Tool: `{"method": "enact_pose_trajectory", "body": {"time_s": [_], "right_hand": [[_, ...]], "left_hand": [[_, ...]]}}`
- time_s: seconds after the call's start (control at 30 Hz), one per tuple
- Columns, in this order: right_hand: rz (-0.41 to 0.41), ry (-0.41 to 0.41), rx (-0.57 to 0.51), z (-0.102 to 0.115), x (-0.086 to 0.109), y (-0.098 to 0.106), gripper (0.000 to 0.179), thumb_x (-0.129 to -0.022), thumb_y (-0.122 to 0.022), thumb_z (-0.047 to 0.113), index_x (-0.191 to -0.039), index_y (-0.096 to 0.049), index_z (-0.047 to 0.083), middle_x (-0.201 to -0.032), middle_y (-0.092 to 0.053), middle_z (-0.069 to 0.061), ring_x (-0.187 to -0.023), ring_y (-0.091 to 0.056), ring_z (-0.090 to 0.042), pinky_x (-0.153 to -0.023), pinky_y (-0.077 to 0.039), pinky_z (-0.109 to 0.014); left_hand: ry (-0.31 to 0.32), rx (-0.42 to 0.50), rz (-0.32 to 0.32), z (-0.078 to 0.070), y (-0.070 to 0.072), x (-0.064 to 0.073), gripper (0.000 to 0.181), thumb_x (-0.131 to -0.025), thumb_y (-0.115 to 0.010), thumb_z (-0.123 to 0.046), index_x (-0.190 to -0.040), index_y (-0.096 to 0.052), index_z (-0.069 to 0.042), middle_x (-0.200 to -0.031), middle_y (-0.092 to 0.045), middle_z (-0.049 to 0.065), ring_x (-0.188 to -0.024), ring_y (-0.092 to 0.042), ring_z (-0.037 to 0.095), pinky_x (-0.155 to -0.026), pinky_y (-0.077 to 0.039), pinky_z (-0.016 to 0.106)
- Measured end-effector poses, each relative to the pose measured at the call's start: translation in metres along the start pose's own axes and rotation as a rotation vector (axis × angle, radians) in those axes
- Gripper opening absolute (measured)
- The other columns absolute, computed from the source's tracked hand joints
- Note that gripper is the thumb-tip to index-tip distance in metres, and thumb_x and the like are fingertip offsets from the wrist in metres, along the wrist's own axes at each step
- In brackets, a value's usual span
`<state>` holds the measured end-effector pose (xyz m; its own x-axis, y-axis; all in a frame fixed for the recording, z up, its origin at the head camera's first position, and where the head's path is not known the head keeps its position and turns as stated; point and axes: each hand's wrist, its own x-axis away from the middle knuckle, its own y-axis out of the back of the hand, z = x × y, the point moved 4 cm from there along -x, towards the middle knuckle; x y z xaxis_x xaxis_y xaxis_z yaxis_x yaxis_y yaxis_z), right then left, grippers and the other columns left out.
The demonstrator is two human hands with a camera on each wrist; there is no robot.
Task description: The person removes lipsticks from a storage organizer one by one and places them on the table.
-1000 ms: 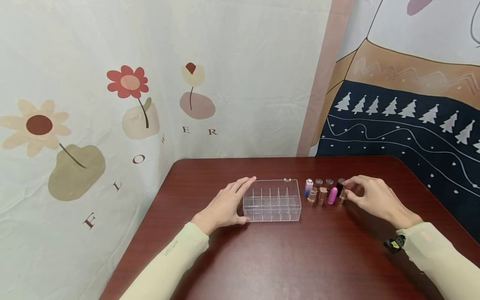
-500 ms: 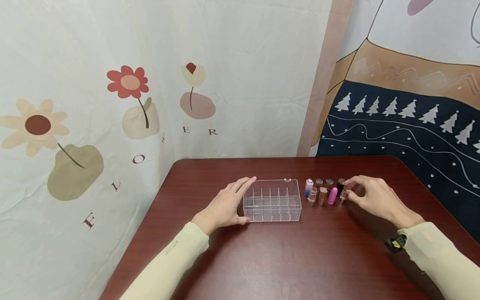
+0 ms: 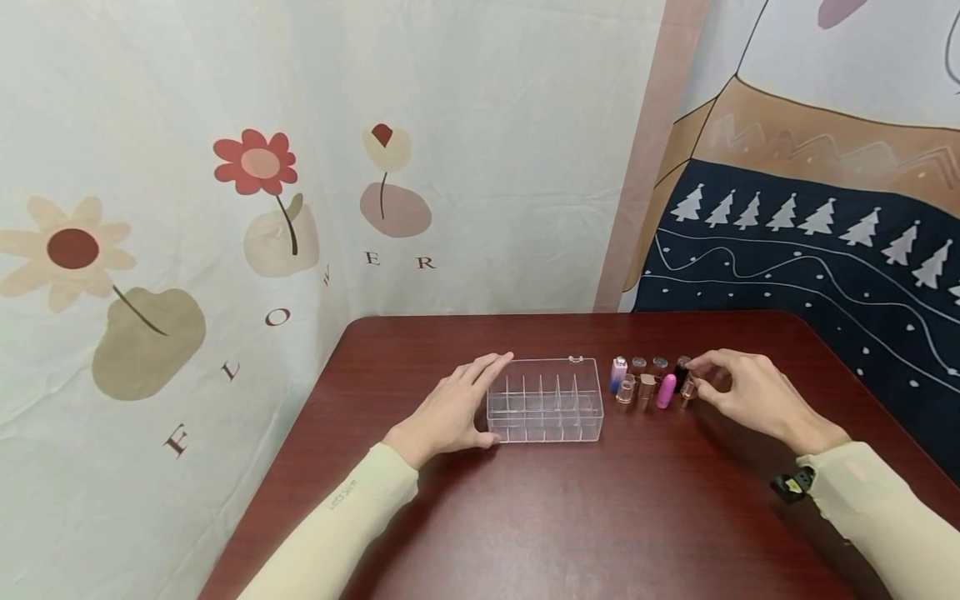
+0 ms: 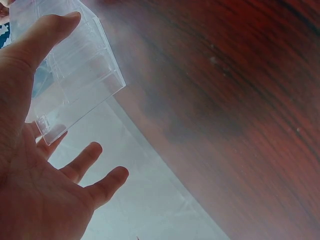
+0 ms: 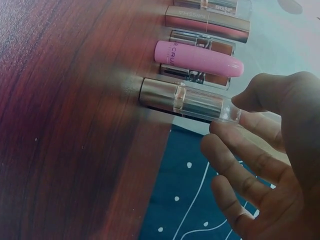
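In the head view, my left hand (image 3: 450,412) holds the left end of a clear plastic organizer box (image 3: 551,434) with divided compartments. Its thumb lies along the near side, and the left wrist view shows other fingers spread past the box's edge. To the right of the box, my right hand (image 3: 757,400) pinches the top of a lipstick (image 5: 159,94) between thumb and forefinger. This lipstick has a gold-toned base and a clear cap, and stands upright at the right end of a group. A pink lipstick tube (image 5: 200,59) stands beside it.
Several other lipsticks stand in two short rows, among them a pink-and-blue one (image 3: 618,375), a rose-gold one (image 3: 646,387) and a dark one (image 3: 681,372). Everything stands on a dark red wooden table (image 3: 540,525). Printed cloths (image 3: 487,167) hang behind it.
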<state>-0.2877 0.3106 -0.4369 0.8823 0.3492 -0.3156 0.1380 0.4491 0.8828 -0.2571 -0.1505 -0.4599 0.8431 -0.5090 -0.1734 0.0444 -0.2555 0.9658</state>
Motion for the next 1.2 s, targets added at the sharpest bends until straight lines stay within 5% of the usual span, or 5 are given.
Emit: {"method": "enact_pose_trajectory", "body": {"time_s": [0.33, 0.73, 1.2], "right_hand": [[-0.014, 0.0, -0.003, 0.0, 0.001, 0.001, 0.032, -0.099, -0.089, 0.015, -0.13, -0.084, 0.013, -0.114, -0.085, -0.007, -0.094, -0.072, -0.018, -0.072, -0.057, -0.026], [-0.159, 0.04, 0.031, 0.003, 0.003, 0.008, 0.03, -0.097, -0.088, 0.015, -0.127, -0.085, 0.015, -0.12, -0.085, -0.009, -0.091, -0.072, -0.016, -0.071, -0.056, -0.027], [-0.212, 0.056, 0.007, 0.02, 0.003, 0.005, 0.032, -0.098, -0.089, 0.014, -0.129, -0.084, 0.015, -0.124, -0.08, -0.01, -0.099, -0.075, -0.024, -0.069, -0.056, -0.028]], "left_hand": [[-0.005, 0.004, -0.005, 0.0, 0.002, 0.0, 0.139, -0.082, -0.108, -0.035, -0.188, -0.019, -0.028, -0.188, -0.038, 0.008, -0.162, -0.054, 0.044, -0.117, -0.058, 0.072], [0.004, 0.0, 0.007, 0.001, 0.002, 0.0, 0.139, -0.083, -0.107, -0.037, -0.188, -0.018, -0.029, -0.189, -0.037, 0.008, -0.164, -0.053, 0.044, -0.118, -0.057, 0.071], [0.0, -0.008, 0.002, -0.001, 0.001, 0.0, 0.139, -0.082, -0.108, -0.038, -0.188, -0.019, -0.026, -0.188, -0.039, 0.009, -0.163, -0.054, 0.044, -0.118, -0.058, 0.071]]}}
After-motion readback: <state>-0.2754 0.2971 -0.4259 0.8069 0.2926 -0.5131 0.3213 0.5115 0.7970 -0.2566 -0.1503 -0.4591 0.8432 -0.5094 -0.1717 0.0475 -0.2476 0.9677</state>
